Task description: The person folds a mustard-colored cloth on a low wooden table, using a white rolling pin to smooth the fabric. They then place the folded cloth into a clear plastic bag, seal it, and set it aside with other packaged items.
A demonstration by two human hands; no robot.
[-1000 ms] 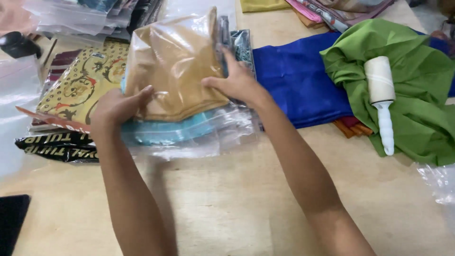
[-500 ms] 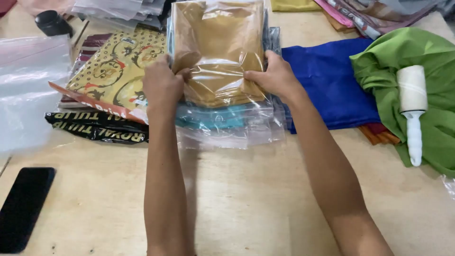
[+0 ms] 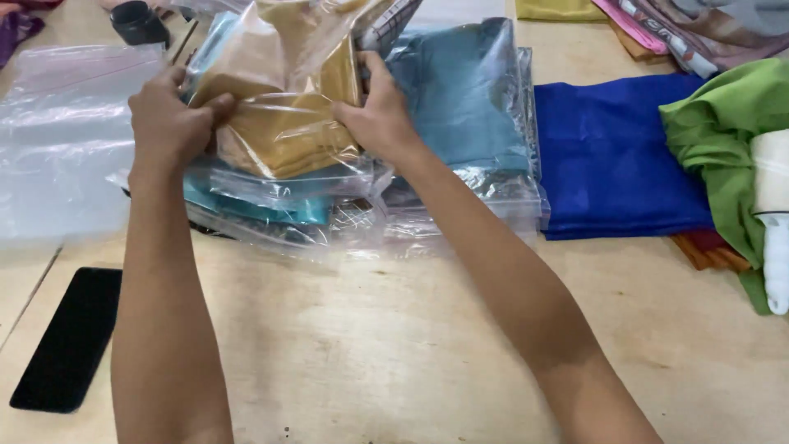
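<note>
A clear plastic bag with folded tan cloth (image 3: pixel 283 136) is held up between both hands. My left hand (image 3: pixel 168 119) grips its left edge and my right hand (image 3: pixel 378 115) grips its right edge. The bag is tilted and lifted off a stack of bagged cloths, with a teal one (image 3: pixel 246 205) just beneath it. To the right of the stack lies another bagged blue-grey cloth (image 3: pixel 464 99).
Empty clear bags (image 3: pixel 66 131) lie at left. A black phone (image 3: pixel 70 337) rests on the wooden table (image 3: pixel 394 345) near the front left. Folded blue cloth (image 3: pixel 612 156), green cloth (image 3: pixel 727 140) and a white lint roller (image 3: pixel 772 214) are at right. A black cup (image 3: pixel 140 20) stands at the back.
Both hands have pulled the tan bag to the left and lifted it off the stack, which uncovers the blue-grey bagged cloth. The patterned yellow cloth at left is now out of sight.
</note>
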